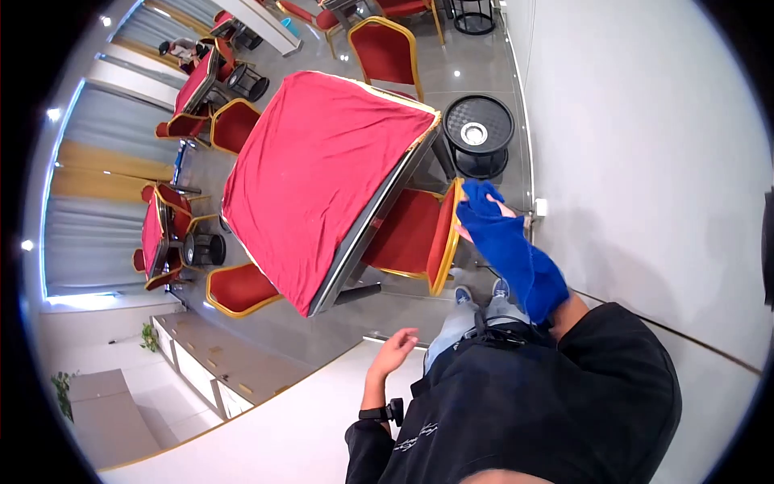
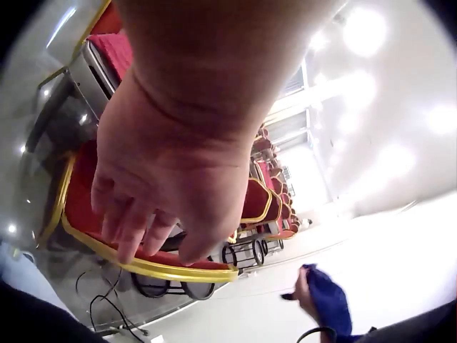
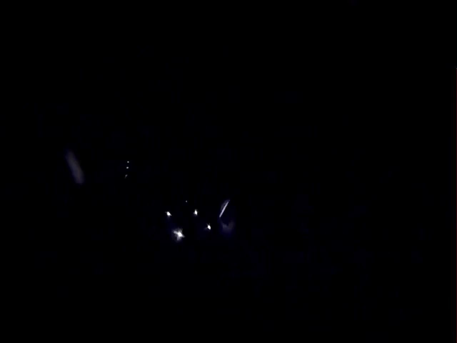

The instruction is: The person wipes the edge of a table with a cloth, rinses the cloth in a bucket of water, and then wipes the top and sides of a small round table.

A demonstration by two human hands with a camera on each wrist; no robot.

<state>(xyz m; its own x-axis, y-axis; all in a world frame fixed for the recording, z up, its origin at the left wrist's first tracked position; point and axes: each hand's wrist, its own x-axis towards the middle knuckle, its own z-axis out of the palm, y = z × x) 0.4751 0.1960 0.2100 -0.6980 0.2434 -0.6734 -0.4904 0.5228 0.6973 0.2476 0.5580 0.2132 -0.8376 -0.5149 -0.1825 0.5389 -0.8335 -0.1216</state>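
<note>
While a blue cloth [image 1: 522, 258] drapes over the right hand [image 1: 505, 210], whose grip cannot be told, the left hand [image 1: 393, 353] hangs empty, fingers relaxed. Handling the cloth seems underway; next probably calls for a secure hold.

Glaring ceiling lights [image 2: 365, 32], fisheye-curved head view, nearly black right wrist view

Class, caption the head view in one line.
Blue cloth over the right hand, left hand empty, near a red-draped table.

Matt blue cloth [image 1: 516, 256], creased red tablecloth [image 1: 306, 169], glossy floor [image 1: 294, 339]
</note>
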